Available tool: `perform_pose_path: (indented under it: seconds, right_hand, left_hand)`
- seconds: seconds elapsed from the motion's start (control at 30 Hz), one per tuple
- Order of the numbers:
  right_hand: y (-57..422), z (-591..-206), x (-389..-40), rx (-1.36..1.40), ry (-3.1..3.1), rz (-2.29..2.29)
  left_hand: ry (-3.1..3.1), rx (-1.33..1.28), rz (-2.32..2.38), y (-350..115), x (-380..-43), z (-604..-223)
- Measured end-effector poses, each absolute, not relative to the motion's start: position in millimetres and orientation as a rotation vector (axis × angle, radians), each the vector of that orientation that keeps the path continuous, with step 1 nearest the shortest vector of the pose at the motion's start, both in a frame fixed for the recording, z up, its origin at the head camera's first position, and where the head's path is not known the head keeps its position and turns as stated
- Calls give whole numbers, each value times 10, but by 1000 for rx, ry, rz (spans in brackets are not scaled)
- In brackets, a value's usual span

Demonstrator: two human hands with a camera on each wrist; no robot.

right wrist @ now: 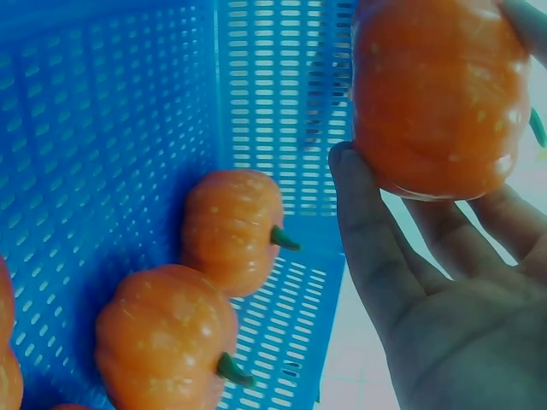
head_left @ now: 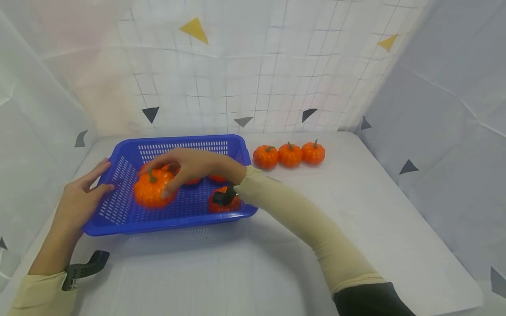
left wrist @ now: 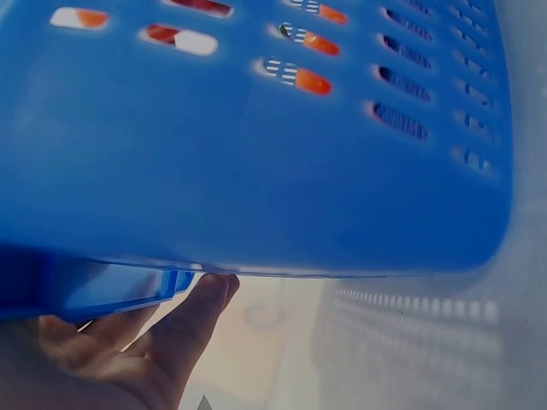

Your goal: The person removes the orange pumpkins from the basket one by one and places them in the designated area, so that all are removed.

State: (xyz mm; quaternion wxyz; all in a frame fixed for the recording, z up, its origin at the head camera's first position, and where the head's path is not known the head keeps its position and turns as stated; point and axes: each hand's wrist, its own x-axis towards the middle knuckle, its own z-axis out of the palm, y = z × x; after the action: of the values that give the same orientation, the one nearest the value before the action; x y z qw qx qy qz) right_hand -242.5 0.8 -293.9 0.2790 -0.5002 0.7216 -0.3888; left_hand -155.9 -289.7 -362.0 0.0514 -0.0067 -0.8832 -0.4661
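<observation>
One orange pumpkin hangs over the left part of the blue basket, pinched by the right hand between thumb and fingers, so a snug, gentle squeeze seems best while the left hand grips the basket's edge, which should stop sliding.

Blue basket: I can enter from above; its walls block me sideways.
Right sleeve: crosses above the right rim, barring me there.
Pumpkin row: blocks me; the tabletop before it is passable.
</observation>
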Motion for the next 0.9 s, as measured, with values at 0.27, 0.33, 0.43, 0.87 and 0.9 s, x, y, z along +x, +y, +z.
perform_pose_path:
  seconds: [0.27,0.33,0.43,0.87,0.9]
  right_hand:
    - [132,-2862,-2394,-1317,1951,-1082]
    - [166,-2846,-2388,-1284,1963,-1094]
    - [228,-2808,-2371,-1250,1968,-1131]
    - [479,-2732,-2328,-1161,2019,-1223]
    - [500,-2724,-2321,-1153,2029,-1228]
  left_hand:
    - [-2680,-30,-1434,-2898,-1563,-3631]
    - [-2679,-30,-1440,-2897,-1564,-3628]
    - [-2673,-35,-1450,-2896,-1562,-3619]
    - [-2686,-38,-1424,-2900,-1552,-3619]
    - [-2688,-36,-1424,-2898,-1554,-3621]
